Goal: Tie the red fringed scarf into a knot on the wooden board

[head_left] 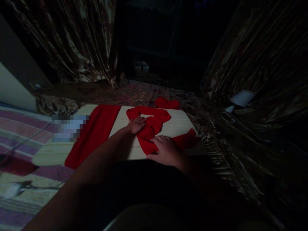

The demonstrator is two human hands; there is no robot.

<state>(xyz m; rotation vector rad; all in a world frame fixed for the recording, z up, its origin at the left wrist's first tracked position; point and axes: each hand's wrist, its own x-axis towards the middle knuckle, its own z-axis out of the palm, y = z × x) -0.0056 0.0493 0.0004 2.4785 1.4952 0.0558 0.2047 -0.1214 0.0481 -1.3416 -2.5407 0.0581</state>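
Note:
A long red scarf (149, 125) lies twisted in a loop on a pale wooden board (179, 123); its fringed end (189, 138) points right. My left hand (137, 124) rests flat on the scarf near the loop, fingers stretched out. Lower down, my right hand (165, 150) presses on the scarf near the board's front edge, fingers spread. A second red cloth (95, 133) lies folded flat across the left part of the board.
Another small red cloth (167, 103) lies on the floor behind the board. Shiny patterned curtains (72, 41) hang left and right. A white object with a cable (240, 98) sits at the right. A striped rug (19, 131) covers the floor at left.

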